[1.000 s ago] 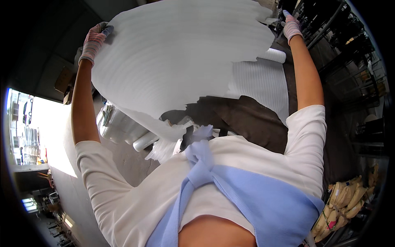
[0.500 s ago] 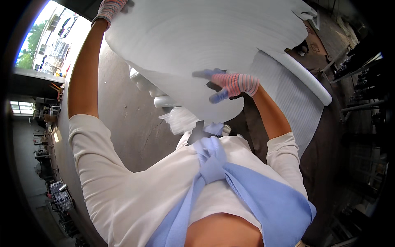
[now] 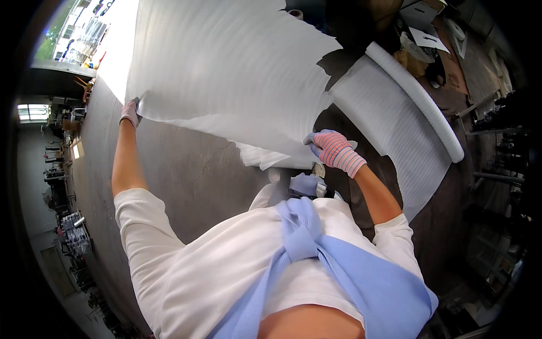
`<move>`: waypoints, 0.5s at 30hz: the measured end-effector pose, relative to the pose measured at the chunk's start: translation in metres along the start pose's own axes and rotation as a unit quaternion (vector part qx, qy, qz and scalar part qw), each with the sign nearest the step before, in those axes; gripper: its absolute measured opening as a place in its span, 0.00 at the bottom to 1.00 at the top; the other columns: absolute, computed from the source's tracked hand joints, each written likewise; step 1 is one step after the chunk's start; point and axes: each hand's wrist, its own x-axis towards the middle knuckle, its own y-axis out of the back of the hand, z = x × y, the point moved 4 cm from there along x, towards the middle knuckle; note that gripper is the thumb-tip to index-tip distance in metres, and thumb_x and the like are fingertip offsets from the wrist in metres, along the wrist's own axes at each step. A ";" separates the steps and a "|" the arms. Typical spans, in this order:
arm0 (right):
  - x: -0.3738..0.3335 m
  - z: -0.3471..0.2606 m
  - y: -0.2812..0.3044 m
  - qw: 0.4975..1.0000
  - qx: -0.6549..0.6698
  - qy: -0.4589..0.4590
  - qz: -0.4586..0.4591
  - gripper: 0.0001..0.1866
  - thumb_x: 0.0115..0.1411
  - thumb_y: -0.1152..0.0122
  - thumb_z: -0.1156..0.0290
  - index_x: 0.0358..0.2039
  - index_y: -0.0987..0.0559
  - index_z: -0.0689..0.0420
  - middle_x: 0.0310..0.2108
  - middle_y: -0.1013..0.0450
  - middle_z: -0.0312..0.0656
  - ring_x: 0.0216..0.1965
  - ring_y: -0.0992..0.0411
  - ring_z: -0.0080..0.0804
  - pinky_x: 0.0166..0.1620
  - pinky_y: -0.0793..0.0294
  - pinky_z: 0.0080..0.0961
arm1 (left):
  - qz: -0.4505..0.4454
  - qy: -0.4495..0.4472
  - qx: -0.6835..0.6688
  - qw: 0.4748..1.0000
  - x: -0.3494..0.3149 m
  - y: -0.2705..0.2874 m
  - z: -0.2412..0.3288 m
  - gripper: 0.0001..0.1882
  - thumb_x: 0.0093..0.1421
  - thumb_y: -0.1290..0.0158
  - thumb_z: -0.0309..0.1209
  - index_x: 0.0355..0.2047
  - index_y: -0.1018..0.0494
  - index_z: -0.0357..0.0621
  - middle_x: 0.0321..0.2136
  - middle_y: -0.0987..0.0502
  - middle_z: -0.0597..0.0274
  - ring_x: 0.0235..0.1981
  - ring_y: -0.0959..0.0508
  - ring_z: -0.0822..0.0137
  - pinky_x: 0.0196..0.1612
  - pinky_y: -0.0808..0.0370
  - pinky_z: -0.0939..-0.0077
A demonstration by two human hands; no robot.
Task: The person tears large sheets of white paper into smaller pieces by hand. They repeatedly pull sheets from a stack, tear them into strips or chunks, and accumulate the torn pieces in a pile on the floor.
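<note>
A large white foam packing sheet (image 3: 226, 68) with a ragged right edge spreads out in front of me. Its near left corner is pinched in my left hand (image 3: 130, 112), far out to the left. My right hand (image 3: 334, 150) is closed on the sheet's near right edge, in front of my body; its fingertips are partly hidden. Both hands wear striped knit gloves with grey-blue fingertips. To the right of my right hand lies a roll of the same white foam (image 3: 420, 104), its loose end (image 3: 389, 118) unrolled toward me.
More crumpled white foam (image 3: 262, 156) lies beneath the sheet's near edge, by my feet. Boxes and a clear plastic bag (image 3: 416, 50) stand at the far right. Dark racks (image 3: 502, 133) line the right side; a bright doorway (image 3: 117, 51) is at far left.
My left hand has come down toward me with the sheet's corner. My right hand, spread over the sheet before, has closed on its edge. The sheet's right part has pulled away from the roll.
</note>
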 end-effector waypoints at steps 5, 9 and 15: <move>0.019 0.028 -0.101 0.994 0.102 -0.027 -0.023 0.24 0.46 0.47 0.65 0.46 0.36 0.52 0.31 0.30 0.46 0.40 0.35 0.44 0.43 0.35 0.33 | -0.083 0.292 -0.224 0.926 -0.021 -0.035 -0.163 0.13 0.55 0.63 0.37 0.27 0.29 0.47 0.26 0.26 0.68 0.27 0.26 0.69 0.31 0.27 0.76; 0.018 0.018 -0.159 0.900 0.361 -0.081 -0.231 0.19 0.51 0.49 0.57 0.39 0.30 0.57 0.27 0.30 0.39 0.31 0.33 0.26 0.35 0.34 0.23 | -0.023 0.458 -0.425 0.780 -0.045 -0.048 -0.304 0.10 0.53 0.62 0.28 0.28 0.29 0.45 0.25 0.25 0.67 0.28 0.26 0.67 0.33 0.27 0.75; -0.004 0.036 -0.222 0.762 0.551 -0.167 -0.297 0.14 0.53 0.52 0.65 0.39 0.29 0.57 0.32 0.31 0.30 0.32 0.37 0.17 0.38 0.35 0.18 | -0.204 0.506 -0.343 0.765 -0.146 -0.087 -0.363 0.14 0.53 0.68 0.30 0.11 0.41 0.47 0.07 0.38 0.67 0.06 0.41 0.72 0.09 0.42 0.79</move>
